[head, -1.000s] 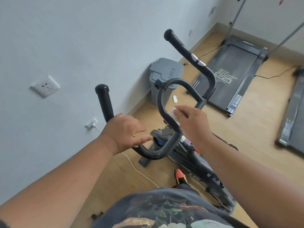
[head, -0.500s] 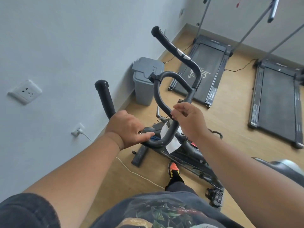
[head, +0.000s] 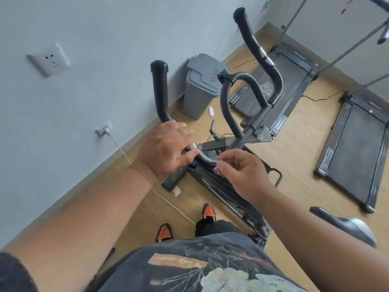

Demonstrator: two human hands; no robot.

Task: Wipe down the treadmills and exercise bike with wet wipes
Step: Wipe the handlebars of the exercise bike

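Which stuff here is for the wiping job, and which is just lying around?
For the job:
exercise bike handlebar
wet wipe under the left hand
two treadmills

Just lying about:
grey bin
wall socket
white cord
white scraps on the floor

A: Is any marking legible?
B: None. The bin lid (head: 207,69) carries raised characters, too blurred to read. The near treadmill (head: 273,85) carries a white logo on its belt and small lettering on its front cover, both illegible.
A: The shirt (head: 189,264)?
B: Script print, unreadable.
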